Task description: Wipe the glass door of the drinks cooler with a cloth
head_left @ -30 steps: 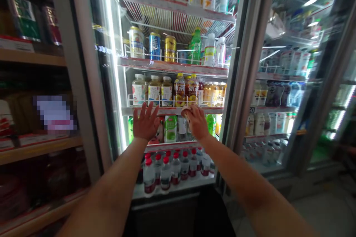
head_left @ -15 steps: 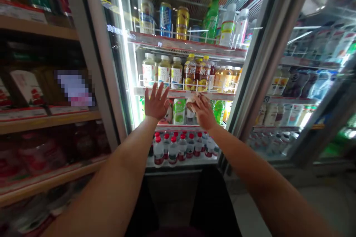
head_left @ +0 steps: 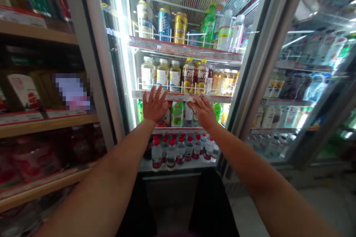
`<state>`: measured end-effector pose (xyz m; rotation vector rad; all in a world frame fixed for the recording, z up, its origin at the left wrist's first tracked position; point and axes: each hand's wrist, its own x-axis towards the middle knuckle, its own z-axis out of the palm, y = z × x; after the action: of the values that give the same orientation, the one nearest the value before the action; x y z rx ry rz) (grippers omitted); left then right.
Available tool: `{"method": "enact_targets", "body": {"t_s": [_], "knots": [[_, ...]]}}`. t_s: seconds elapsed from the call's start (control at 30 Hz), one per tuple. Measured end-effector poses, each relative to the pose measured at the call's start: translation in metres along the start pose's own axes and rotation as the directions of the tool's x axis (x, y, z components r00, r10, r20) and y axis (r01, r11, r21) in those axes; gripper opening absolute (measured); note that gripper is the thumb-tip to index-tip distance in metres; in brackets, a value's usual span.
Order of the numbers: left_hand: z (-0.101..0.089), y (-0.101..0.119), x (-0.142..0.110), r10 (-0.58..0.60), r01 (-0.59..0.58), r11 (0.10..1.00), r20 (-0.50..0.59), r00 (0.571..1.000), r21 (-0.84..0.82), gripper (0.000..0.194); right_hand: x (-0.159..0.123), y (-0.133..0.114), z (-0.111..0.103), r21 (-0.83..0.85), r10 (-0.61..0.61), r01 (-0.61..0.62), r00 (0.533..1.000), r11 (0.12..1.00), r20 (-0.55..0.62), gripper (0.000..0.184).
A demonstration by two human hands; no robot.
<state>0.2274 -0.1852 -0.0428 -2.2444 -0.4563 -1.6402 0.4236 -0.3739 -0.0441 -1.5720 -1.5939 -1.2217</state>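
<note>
My left hand [head_left: 154,105] is spread with fingers apart, near the left part of a shelf edge [head_left: 175,96] in a lit drinks fridge. Whether its palm touches the glass or the shelf, I cannot tell. Crumpled in my right hand [head_left: 205,111] is a pale cloth [head_left: 194,101], held close to the same shelf edge. Yellow-capped tea bottles [head_left: 188,76] stand just above that hand. A green-labelled bottle [head_left: 177,114] shows between my two hands, and other bottles on that lower level are partly hidden behind them.
Red-capped water bottles [head_left: 171,153] fill the bottom shelf. Cans [head_left: 164,24] and a green bottle [head_left: 209,20] stand on the upper shelf. Wooden shelves [head_left: 41,127] of drinks flank the left side. Metal door frames [head_left: 267,52] and another fridge section are at the right.
The view has shifted slightly, with the shelves a little lower and further left. My left hand stays spread, and the cloth stays in my right hand near the shelf edge.
</note>
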Motion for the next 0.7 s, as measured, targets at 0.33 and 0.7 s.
{"method": "enact_targets", "body": {"t_s": [0.33,0.7], "knots": [[-0.012,0.026,0.094,-0.034,0.036,0.999,-0.108,0.994,0.020,0.058,-0.004,0.006,-0.006,-0.021,-0.105,0.106,0.993,0.994,0.051,0.034],[-0.013,0.029,0.096,-0.060,0.060,0.998,-0.023,0.998,-0.021,0.064,0.015,0.023,-0.026,-0.032,-0.080,0.080,0.997,0.996,-0.022,0.031]]}}
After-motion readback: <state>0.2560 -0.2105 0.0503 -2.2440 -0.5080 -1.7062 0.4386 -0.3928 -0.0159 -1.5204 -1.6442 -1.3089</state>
